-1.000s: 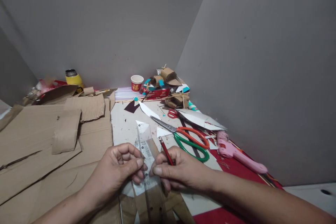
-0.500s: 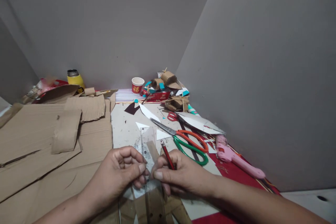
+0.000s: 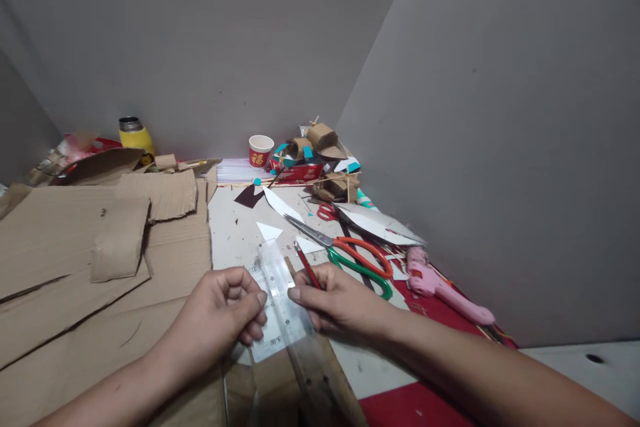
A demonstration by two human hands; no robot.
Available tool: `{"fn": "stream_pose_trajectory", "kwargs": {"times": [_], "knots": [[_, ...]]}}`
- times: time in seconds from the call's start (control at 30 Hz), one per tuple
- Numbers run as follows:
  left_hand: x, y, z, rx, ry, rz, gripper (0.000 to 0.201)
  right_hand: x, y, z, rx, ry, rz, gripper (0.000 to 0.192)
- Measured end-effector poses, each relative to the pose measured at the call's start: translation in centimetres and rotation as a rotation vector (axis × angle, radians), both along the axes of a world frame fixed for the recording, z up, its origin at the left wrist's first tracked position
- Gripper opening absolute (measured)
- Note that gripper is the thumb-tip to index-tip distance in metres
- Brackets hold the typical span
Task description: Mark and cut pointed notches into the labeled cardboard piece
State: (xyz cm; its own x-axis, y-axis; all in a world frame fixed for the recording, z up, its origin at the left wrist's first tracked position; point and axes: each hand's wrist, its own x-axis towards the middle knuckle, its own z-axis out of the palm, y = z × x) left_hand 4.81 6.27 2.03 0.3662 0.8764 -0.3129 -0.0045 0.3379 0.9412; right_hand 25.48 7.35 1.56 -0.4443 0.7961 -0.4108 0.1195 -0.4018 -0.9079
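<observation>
At lower centre of the frame, the clear ruler [image 3: 294, 325] looks light, stiff and perhaps slippery, best held by its long edges; the right hand [image 3: 334, 299] has fingers closed round a red pencil [image 3: 307, 265]; the left hand [image 3: 231, 307] has curled fingers, gripping what I cannot tell.

Red cup [image 3: 261, 152] bears 1 gold "福"; white label's [image 3: 269, 341] print illegible.
</observation>
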Motion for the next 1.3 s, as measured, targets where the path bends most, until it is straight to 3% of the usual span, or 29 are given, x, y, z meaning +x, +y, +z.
{"fn": "stream_pose_trajectory", "kwargs": {"times": [0.27, 0.5, 0.6, 0.7, 0.77, 0.9, 1.03, 1.13, 1.2, 1.3], "knots": [[-0.7, 0.7, 1.2, 0.233, 0.082, 0.29, 0.024, 0.3, -0.1, -0.2, -0.027, 0.024, 0.116, 0.034], [-0.7, 0.5, 0.6, 0.236, 0.132, 0.228, 0.022, 0.0, -0.2, 0.1, 0.0, 0.054, 0.069, 0.035], [-1.2, 0.7, 0.7, 0.525, 0.301, 0.248, 0.033, 0.2, 0.0, 0.6, 0.044, 0.035, 0.158, 0.032], [-1.7, 0.9, 1.1, 0.922, 0.443, 0.05, 0.039, 0.5, 0.2, 1.2, 0.015, 0.018, 0.313, 0.032], [-1.8, 1.1, 1.4, 1.002, 0.489, -0.159, 0.034, 0.6, 0.3, 1.5, 0.026, 0.019, 0.361, 0.031], [-1.5, 0.9, 2.0, 0.841, 0.52, -0.346, 0.019, 1.0, 0.8, 1.8, 0.01, 0.064, 0.349, 0.018], [-1.4, 0.3, 2.6, 0.391, 0.346, -0.458, 0.021, 1.3, 1.1, 1.7, -0.145, 0.215, 0.403, 0.018], [-1.5, 0.1, 2.8, 0.158, 0.231, -0.513, 0.025, 1.5, 1.3, 1.1, -0.181, 0.301, 0.305, 0.026], [-1.6, 0.3, 2.9, 0.103, 0.159, -0.474, 0.029, 1.5, 1.5, 0.7, -0.191, 0.302, 0.17, 0.028], [-1.7, 1.0, 2.7, 0.095, 0.069, -0.254, 0.035, 1.4, 2.0, 0.1, -0.188, 0.296, -0.023, 0.026]]}}
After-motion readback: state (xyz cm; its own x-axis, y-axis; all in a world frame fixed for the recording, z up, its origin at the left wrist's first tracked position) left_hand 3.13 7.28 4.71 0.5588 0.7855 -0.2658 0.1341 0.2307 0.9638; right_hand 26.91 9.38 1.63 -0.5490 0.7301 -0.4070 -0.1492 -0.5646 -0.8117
